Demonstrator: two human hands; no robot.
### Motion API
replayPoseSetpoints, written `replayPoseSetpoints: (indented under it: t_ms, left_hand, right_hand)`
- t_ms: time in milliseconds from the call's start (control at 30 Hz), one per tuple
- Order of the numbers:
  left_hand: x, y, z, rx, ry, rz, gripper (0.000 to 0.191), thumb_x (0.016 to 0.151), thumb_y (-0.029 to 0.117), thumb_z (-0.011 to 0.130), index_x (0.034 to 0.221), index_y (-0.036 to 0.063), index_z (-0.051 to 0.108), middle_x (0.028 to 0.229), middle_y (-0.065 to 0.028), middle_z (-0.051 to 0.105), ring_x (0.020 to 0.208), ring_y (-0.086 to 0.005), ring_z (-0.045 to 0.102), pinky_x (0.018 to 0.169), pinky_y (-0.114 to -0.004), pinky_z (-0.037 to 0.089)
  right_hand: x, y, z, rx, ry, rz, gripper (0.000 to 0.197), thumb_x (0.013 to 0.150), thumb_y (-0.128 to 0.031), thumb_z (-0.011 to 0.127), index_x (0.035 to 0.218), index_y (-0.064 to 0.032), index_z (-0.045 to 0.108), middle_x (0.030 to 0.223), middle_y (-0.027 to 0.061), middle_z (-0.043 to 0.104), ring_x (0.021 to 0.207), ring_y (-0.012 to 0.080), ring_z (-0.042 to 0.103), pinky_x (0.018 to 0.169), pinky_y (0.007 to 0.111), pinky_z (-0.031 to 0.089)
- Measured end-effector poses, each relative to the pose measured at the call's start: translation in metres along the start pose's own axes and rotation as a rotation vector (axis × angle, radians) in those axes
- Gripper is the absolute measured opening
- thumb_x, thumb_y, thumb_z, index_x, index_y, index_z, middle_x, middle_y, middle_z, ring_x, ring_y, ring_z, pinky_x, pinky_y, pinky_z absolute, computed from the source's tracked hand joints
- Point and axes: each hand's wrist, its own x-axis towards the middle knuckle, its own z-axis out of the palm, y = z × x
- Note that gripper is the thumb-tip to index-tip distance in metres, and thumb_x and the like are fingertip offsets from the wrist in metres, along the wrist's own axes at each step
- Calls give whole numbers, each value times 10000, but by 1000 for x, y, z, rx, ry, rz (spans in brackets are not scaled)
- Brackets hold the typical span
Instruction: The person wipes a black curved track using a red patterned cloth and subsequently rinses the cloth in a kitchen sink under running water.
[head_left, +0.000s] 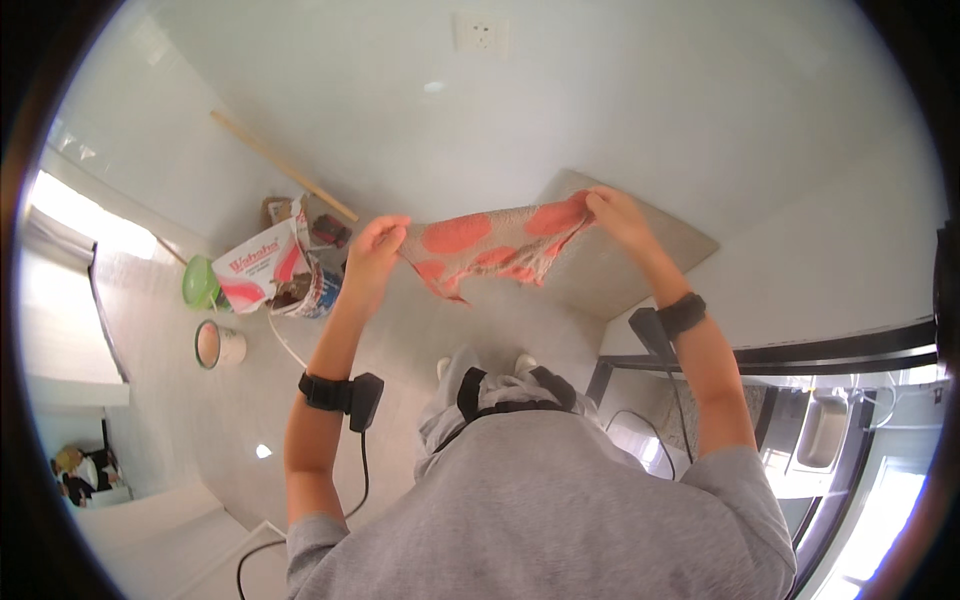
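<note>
A beige towel with red spots (491, 240) hangs stretched in the air between my two hands. My left hand (377, 251) pinches its left upper corner, and my right hand (619, 217) grips the right upper corner. The lower edge droops in uneven folds. Behind the cloth, near my right hand, a grey-beige board or panel (652, 244) stands by the wall. My shoes show on the floor below the towel.
To the left are a Wahaha carton (259, 266), a bucket (324, 292) with brown contents, a green container (200, 283) and a white pail (220, 345). A wooden stick (281, 163) leans near the wall. A metal sink (823, 431) lies beyond a doorway at right. People (82, 469) appear far left.
</note>
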Motion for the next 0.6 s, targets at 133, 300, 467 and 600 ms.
replayPoseSetpoints:
  t_ms: [133,300,467,600]
  left_hand:
    - [37,28,-3,179,-88,80,205,828,140,535,1005,39,553,830,26,502,762,-47,440,681,-186,358]
    - [59,59,-6,305,-112,230,195,829,153,536,986,45,580,805,45,511,748,-39,439,657,-174,361]
    - [110,43,-3,328,-140,288,208,824,158,543,985,33,584,892,-8,563,838,-97,499,775,-220,384]
    - [123,42,2,466,-185,380,218,793,134,576,989,41,584,927,-40,541,856,-126,519,757,-245,410]
  right_hand:
    - [5,-24,6,175,81,68,318,773,-279,554,880,20,582,719,69,579,661,111,526,613,259,427]
    - [6,-41,-32,-175,134,-80,317,786,-288,576,891,11,588,754,68,596,660,100,537,594,242,445]
    - [28,-23,-36,72,175,-84,335,799,-295,542,901,19,599,761,74,600,746,106,543,670,238,443]
    - [27,-16,-25,187,592,-55,358,814,-282,453,892,35,602,778,62,582,743,111,508,699,251,408]
